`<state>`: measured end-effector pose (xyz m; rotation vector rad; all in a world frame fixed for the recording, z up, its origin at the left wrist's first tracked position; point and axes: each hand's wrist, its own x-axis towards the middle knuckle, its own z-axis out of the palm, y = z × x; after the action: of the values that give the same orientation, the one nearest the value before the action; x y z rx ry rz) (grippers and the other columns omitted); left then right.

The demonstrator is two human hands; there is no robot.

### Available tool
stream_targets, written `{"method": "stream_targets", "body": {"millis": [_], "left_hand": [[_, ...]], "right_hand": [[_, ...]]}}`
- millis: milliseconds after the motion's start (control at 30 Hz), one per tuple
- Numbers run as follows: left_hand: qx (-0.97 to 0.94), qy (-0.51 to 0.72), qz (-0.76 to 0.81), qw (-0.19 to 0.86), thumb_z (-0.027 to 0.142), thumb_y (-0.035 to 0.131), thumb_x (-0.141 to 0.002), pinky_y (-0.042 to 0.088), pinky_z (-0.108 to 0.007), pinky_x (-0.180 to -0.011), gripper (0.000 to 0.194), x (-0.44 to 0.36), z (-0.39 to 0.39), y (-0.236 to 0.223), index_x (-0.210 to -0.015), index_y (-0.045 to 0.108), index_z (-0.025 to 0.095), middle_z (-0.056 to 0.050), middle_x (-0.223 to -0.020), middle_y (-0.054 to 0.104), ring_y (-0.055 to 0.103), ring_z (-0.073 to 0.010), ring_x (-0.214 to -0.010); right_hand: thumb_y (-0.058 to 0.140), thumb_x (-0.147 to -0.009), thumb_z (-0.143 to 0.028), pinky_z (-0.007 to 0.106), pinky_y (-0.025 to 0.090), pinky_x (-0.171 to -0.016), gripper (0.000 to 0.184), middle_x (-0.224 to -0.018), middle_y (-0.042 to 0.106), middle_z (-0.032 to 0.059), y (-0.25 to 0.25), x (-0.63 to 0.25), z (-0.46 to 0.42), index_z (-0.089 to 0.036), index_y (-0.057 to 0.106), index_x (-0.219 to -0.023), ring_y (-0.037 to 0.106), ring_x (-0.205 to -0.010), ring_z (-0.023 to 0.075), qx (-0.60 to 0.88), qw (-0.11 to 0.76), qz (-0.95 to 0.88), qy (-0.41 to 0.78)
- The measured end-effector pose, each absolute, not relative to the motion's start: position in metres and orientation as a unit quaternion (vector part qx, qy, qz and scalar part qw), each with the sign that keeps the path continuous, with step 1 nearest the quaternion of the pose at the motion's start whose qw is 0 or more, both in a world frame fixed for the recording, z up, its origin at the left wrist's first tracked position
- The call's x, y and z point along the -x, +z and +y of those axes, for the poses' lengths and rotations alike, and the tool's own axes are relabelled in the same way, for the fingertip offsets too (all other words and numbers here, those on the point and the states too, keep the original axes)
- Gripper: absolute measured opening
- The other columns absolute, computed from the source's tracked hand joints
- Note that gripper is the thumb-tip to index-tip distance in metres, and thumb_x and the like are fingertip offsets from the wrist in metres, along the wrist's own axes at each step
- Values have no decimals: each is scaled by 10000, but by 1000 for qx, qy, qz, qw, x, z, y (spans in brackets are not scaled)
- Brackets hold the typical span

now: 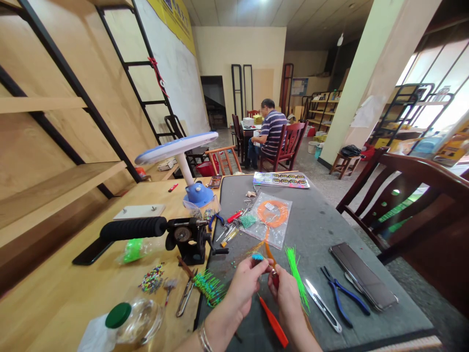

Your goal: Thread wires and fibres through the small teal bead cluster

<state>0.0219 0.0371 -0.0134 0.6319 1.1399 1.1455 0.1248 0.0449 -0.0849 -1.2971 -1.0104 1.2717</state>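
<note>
My left hand (244, 283) is closed in a pinch, with a small bright-blue piece (257, 256) at its fingertips. Close against it, my right hand (287, 288) is closed too; a little reddish and metallic thing between its fingers is too small to make out. An amber-coloured strip (270, 253) rises just behind the fingertips. Below and between my wrists lies a red-orange tapered tool (273, 322). Bright green thin strands (296, 276) lie right of my right hand, and a row of green bristly pieces (210, 288) lies left of my left hand.
On the grey mat are a craft knife (323, 306), blue-handled pliers (342, 296), a phone (362, 276) and a plastic bag with orange line (274, 217). A black clamped device (188, 239), a lamp (200, 193) and a green-lidded jar (134, 320) stand left. Someone sits at a far table (251, 131).
</note>
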Motion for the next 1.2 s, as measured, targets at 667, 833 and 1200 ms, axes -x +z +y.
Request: {"method": "stream_targets", "body": {"millis": [667,833,1200], "left_hand": [[-279,506,508,639,427,771,-583,167,-170,-395,375,-21,39,-13,-803,722,127,-51,-739,652,456,-68,-525],[-281,504,513,636,431,768,-590,165,-171,-393,382,-21,39,-15,-811,721,124,-58,-750,658,454,-68,-525],[-277,505,512,637,443,777,-578,176,-168,-388,400,-20,39,-15,-806,719,119,-55,-740,655,470,-70,-523]], "right_hand": [[352,-836,-557,233,346,-422,469,-519,564,0,-79,-124,43,-210,527,-574,462,-452,126,549,478,-458,510],[359,-839,-550,234,340,-415,468,-512,568,4,-79,-123,44,-206,546,-583,465,-445,126,550,483,-460,503],[401,-832,-526,240,322,-414,437,-504,565,-4,-84,-124,44,-204,557,-581,467,-433,126,532,497,-442,525]]}}
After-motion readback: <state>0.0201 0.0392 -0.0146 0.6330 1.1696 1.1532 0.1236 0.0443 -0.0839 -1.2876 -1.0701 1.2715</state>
